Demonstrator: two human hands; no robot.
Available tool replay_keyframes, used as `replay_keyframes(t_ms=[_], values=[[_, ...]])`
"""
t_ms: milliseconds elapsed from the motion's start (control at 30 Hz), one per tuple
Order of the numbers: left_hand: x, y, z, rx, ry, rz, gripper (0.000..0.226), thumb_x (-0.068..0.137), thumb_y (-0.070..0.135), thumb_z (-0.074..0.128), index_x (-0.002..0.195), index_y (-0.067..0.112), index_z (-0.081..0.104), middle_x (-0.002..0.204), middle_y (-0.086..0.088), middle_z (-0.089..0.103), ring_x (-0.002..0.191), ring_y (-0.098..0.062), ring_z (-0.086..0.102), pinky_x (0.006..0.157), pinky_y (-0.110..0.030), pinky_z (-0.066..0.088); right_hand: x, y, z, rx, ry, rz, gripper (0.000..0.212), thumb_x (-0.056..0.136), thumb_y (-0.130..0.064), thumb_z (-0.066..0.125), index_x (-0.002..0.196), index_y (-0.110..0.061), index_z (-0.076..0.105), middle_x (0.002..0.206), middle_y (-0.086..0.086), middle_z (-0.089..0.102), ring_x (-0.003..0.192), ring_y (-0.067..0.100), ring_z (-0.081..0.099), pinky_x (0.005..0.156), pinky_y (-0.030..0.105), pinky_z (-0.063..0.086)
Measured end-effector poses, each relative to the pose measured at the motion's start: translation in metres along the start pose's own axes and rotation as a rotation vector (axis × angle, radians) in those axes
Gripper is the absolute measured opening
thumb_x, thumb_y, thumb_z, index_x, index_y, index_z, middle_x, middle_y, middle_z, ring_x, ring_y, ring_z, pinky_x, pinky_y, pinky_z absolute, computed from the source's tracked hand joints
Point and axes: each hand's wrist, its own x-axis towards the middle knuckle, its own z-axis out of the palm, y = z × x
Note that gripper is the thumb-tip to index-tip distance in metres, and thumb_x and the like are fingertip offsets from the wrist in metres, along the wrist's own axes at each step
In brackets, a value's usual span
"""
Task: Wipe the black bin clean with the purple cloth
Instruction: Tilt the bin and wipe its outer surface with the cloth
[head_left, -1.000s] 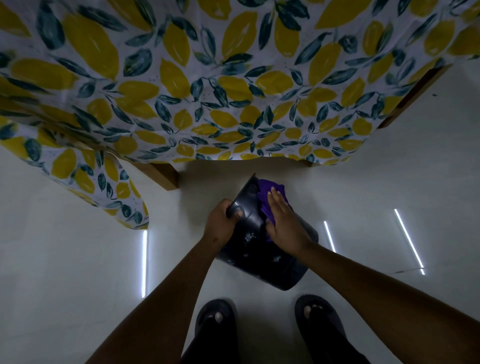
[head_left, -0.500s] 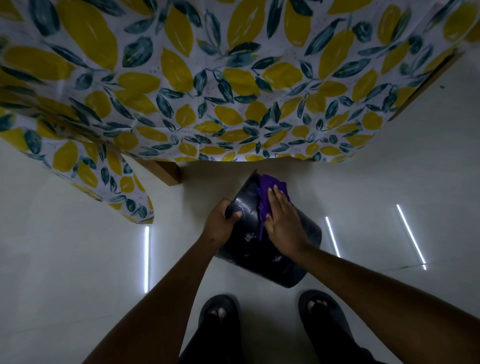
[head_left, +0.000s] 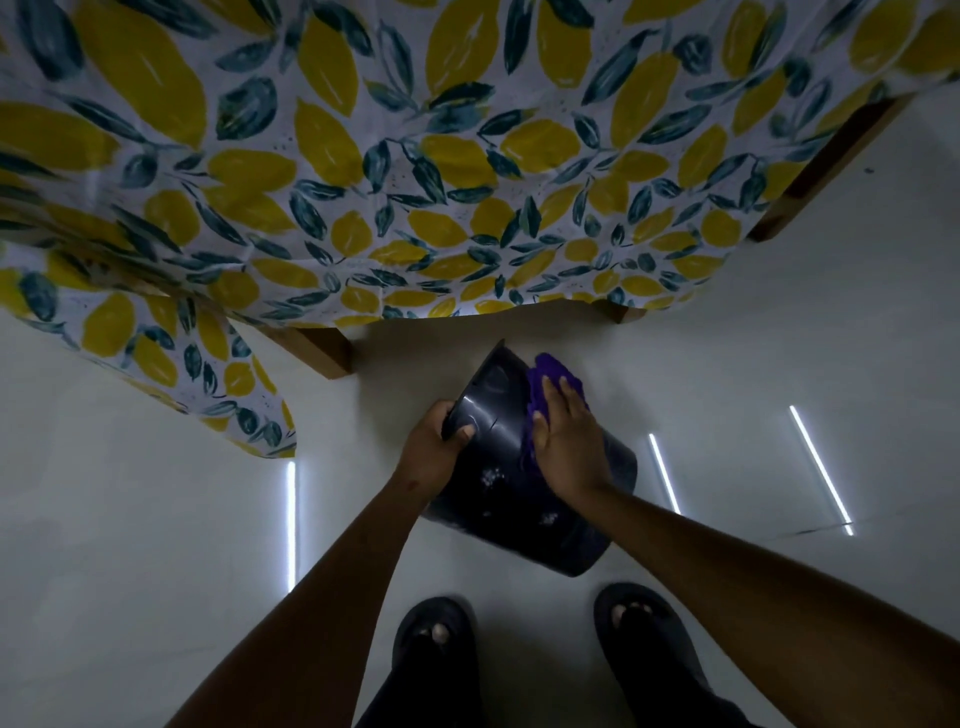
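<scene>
The black bin (head_left: 511, 499) is held tilted above the floor, its open mouth turned away from me toward the table. White smudges show on its near side. My left hand (head_left: 434, 449) grips the bin's rim on the left, thumb on the outer wall. My right hand (head_left: 569, 441) lies flat on the purple cloth (head_left: 550, 371), pressing it against the bin's upper side near the rim. Most of the cloth is hidden under my palm; a bunched part sticks out beyond my fingertips.
A table draped in a lemon-and-leaf patterned cloth (head_left: 415, 156) fills the upper view, with wooden legs (head_left: 317, 348) just beyond the bin. The glossy white floor (head_left: 130, 519) reflects strip lights. My feet in dark sandals (head_left: 436, 636) stand just below the bin.
My right hand and the cloth have stayed near the rim with a slight shift along the bin's side. The left hand's hold is unchanged; the view has tilted a little.
</scene>
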Motion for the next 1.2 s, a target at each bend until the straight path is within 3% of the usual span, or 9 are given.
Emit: replay_keyframes(t_ms=[133,267,367,500,567,700,833,1067,1200], values=[[0.001,0.0,0.002,-0.026,-0.001,-0.033,0.019,0.093,0.024,0.053,0.112,0.02,0.052,0.115,-0.004,0.062,0.106,-0.022,0.058,0.093,-0.039,0.048,-0.043,0.02,0.003,0.006,0.055,0.139,0.057,0.1,-0.03,0.038,0.151,-0.014,0.02,0.157,0.015,0.025,0.144,0.032,0.025,0.116,0.044,0.027],[0.005,0.0,0.003,-0.025,-0.027,-0.049,0.023,0.093,0.025,0.053,0.116,0.02,0.051,0.118,-0.005,0.062,0.108,-0.024,0.058,0.095,-0.042,0.048,-0.064,0.001,0.013,-0.133,0.037,-0.039,0.059,0.099,-0.03,0.033,0.153,-0.021,0.009,0.16,0.012,0.014,0.147,0.032,0.013,0.117,0.049,0.022],[0.007,0.003,0.004,-0.029,-0.033,-0.047,0.025,0.093,0.026,0.053,0.117,0.021,0.051,0.119,-0.005,0.062,0.109,-0.024,0.058,0.096,-0.043,0.048,-0.028,-0.003,0.004,-0.098,0.005,-0.132,0.057,0.101,-0.028,0.035,0.153,-0.02,0.013,0.16,0.009,0.016,0.147,0.028,0.015,0.117,0.046,0.024],[0.008,0.009,0.009,0.006,0.027,-0.005,0.027,0.094,0.024,0.051,0.12,0.017,0.051,0.12,-0.005,0.061,0.108,-0.021,0.056,0.094,-0.037,0.047,0.007,0.017,-0.017,0.17,-0.046,0.144,0.058,0.1,-0.036,0.037,0.15,-0.011,0.023,0.152,0.013,0.036,0.137,0.029,0.039,0.11,0.039,0.036],[0.01,0.008,0.009,0.029,0.043,0.0,0.025,0.094,0.023,0.051,0.118,0.017,0.052,0.117,-0.004,0.062,0.104,-0.018,0.056,0.089,-0.031,0.045,-0.006,0.022,-0.017,0.127,-0.037,0.206,0.058,0.101,-0.036,0.036,0.15,-0.009,0.023,0.152,0.014,0.035,0.138,0.028,0.038,0.11,0.037,0.034],[0.017,0.009,0.012,0.081,0.09,0.03,0.02,0.092,0.029,0.053,0.111,0.024,0.056,0.106,0.003,0.064,0.1,-0.02,0.06,0.09,-0.037,0.05,-0.059,0.024,0.001,-0.07,0.016,-0.019,0.058,0.1,-0.032,0.031,0.152,-0.01,0.016,0.158,0.01,0.025,0.146,0.026,0.021,0.117,0.042,0.025],[0.022,0.022,0.02,0.112,0.111,0.079,0.017,0.092,0.025,0.052,0.107,0.02,0.058,0.101,0.001,0.065,0.094,-0.021,0.061,0.087,-0.036,0.049,-0.052,0.002,0.01,-0.178,0.043,-0.262,0.058,0.097,-0.029,0.029,0.151,-0.012,0.017,0.158,0.008,0.025,0.145,0.029,0.022,0.114,0.046,0.026],[0.024,0.035,0.024,-0.057,-0.073,0.084,0.03,0.089,0.016,0.061,0.118,0.01,0.056,0.117,-0.011,0.065,0.107,-0.024,0.061,0.094,-0.038,0.048,0.024,0.016,-0.024,0.093,-0.008,-0.043,0.049,0.101,-0.022,0.037,0.147,-0.007,0.032,0.15,0.016,0.039,0.138,0.029,0.037,0.116,0.036,0.026],[0.028,0.033,0.022,-0.028,0.056,0.043,0.02,0.092,0.016,0.056,0.109,0.006,0.058,0.104,-0.012,0.066,0.096,-0.025,0.06,0.079,-0.033,0.047,-0.006,0.01,-0.015,0.005,0.0,-0.091,0.052,0.102,-0.026,0.033,0.151,-0.013,0.023,0.158,0.009,0.024,0.146,0.027,0.021,0.118,0.039,0.021]])
